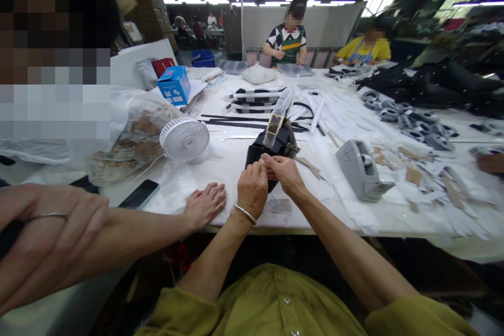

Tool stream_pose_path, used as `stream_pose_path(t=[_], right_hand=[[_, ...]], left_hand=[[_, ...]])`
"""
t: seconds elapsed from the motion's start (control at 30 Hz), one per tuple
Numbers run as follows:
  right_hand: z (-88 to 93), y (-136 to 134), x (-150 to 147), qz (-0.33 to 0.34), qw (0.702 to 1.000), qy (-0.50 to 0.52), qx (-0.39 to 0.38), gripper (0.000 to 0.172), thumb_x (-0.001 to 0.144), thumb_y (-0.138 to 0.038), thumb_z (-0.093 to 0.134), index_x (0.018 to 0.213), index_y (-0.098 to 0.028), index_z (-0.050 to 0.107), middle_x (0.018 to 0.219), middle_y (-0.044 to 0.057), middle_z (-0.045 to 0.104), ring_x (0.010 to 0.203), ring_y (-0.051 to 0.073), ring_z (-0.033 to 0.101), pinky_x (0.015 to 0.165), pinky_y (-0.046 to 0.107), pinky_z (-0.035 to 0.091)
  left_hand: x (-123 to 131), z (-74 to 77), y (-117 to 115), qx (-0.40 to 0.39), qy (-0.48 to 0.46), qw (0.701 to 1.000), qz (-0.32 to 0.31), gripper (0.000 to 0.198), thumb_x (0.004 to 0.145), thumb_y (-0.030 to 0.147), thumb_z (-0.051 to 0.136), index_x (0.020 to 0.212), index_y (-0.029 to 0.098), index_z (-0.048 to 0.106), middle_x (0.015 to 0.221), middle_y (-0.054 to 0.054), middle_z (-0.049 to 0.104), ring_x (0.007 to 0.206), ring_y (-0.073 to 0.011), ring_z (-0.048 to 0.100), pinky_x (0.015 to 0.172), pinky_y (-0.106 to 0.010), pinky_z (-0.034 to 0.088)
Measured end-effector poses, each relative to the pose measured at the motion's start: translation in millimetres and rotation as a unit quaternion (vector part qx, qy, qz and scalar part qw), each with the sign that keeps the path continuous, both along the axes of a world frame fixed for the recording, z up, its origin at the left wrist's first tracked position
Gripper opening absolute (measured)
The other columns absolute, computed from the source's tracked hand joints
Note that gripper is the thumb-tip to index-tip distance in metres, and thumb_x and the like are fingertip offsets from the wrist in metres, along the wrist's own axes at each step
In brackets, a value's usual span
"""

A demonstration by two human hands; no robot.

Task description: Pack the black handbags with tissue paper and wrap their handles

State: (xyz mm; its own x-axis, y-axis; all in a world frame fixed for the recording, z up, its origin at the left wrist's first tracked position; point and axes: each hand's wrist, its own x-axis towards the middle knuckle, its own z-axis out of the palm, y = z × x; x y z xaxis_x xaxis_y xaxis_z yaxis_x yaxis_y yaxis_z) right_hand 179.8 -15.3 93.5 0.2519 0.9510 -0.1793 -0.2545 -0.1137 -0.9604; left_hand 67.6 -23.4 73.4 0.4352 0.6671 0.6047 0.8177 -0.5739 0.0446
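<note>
In front of me on the table stands a black leather-like bag with a gold-coloured buckle piece under clear film on top. A metal fitting sticks out at its right side. My left hand, with a silver bangle at the wrist, is closed at the bag's near edge. Thumb and fingers of my right hand pinch the same spot, touching the left fingertips. The exact bit between the fingertips is too small to make out. My hands partly hide the bag's lower front.
Left of me a co-worker's hand lies flat beside a phone and a white fan. A grey tape dispenser stands to the right. Black strips lie behind the bag; paper scraps cover the right side. Co-workers sit opposite.
</note>
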Motion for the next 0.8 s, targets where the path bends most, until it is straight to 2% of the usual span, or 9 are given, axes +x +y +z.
stream_pose_path(t=[0.13, 0.2, 0.3, 0.4, 0.5, 0.63, 0.8], right_hand=[[-3.1, 1.8, -0.3, -0.041, 0.999, -0.012, 0.004, 0.035, 0.058, -0.044, 0.083, 0.063, -0.015, 0.063, 0.055, 0.001, 0.064, 0.048, 0.012, 0.058, 0.047, 0.023, 0.052], [-4.7, 2.9, -0.5, -0.051, 0.999, -0.005, -0.003, 0.032, 0.06, -0.043, 0.081, 0.062, -0.016, 0.063, 0.053, 0.001, 0.064, 0.046, 0.013, 0.058, 0.044, 0.023, 0.051], [-4.9, 4.4, -0.8, -0.049, 0.999, -0.007, -0.009, 0.029, 0.062, -0.041, 0.079, 0.062, -0.016, 0.063, 0.053, 0.002, 0.065, 0.045, 0.013, 0.059, 0.043, 0.023, 0.05], [-3.7, 4.7, -1.4, -0.056, 0.998, -0.013, -0.012, 0.027, 0.063, -0.039, 0.078, 0.061, -0.016, 0.063, 0.052, 0.002, 0.065, 0.044, 0.012, 0.059, 0.041, 0.02, 0.048], [-3.1, 4.4, -1.3, -0.063, 0.998, -0.007, -0.016, 0.026, 0.064, -0.038, 0.076, 0.061, -0.016, 0.062, 0.053, 0.002, 0.065, 0.044, 0.012, 0.058, 0.039, 0.019, 0.047], [-2.9, 4.4, -0.5, -0.058, 0.998, 0.005, -0.018, 0.025, 0.066, -0.037, 0.076, 0.061, -0.016, 0.062, 0.053, 0.002, 0.065, 0.044, 0.012, 0.058, 0.04, 0.02, 0.048], [-0.3, 4.1, -2.3, -0.068, 0.997, 0.016, -0.02, 0.024, 0.067, -0.035, 0.075, 0.061, -0.016, 0.062, 0.052, 0.0, 0.063, 0.043, 0.011, 0.058, 0.04, 0.019, 0.048]], left_hand=[[-0.9, -1.4, -9.6, -0.021, -0.015, 1.0, -0.016, 0.031, 0.092, 0.008, 0.042, 0.12, 0.011, 0.055, 0.09, -0.01, 0.06, 0.081, -0.0239, 0.056, 0.068, -0.036, 0.044], [-6.3, 1.1, -11.3, -0.054, -0.084, 0.994, -0.052, 0.033, 0.092, 0.01, 0.045, 0.123, 0.016, 0.053, 0.093, -0.009, 0.06, 0.085, -0.0227, 0.057, 0.072, -0.035, 0.047], [-17.1, 4.0, -11.2, -0.119, -0.227, 0.964, -0.077, 0.029, 0.089, 0.015, 0.056, 0.117, 0.021, 0.055, 0.099, -0.007, 0.06, 0.093, -0.0212, 0.057, 0.082, -0.034, 0.049], [-24.2, -0.1, -12.7, -0.181, -0.3, 0.934, -0.073, 0.024, 0.082, 0.012, 0.061, 0.104, 0.022, 0.055, 0.095, -0.003, 0.057, 0.086, -0.0179, 0.058, 0.076, -0.03, 0.05], [-26.3, -10.9, -18.5, -0.196, -0.307, 0.929, -0.065, 0.017, 0.082, 0.01, 0.059, 0.094, 0.022, 0.054, 0.088, -0.001, 0.055, 0.078, -0.0152, 0.057, 0.07, -0.027, 0.05], [-27.4, -25.5, -28.2, -0.168, -0.315, 0.933, -0.043, 0.021, 0.08, 0.01, 0.059, 0.097, 0.021, 0.053, 0.087, -0.001, 0.055, 0.076, -0.0157, 0.057, 0.065, -0.026, 0.049], [-33.6, -29.2, -33.8, -0.106, -0.259, 0.958, -0.058, 0.01, 0.087, 0.011, 0.053, 0.087, 0.021, 0.053, 0.086, -0.003, 0.056, 0.082, -0.018, 0.058, 0.072, -0.028, 0.05]])
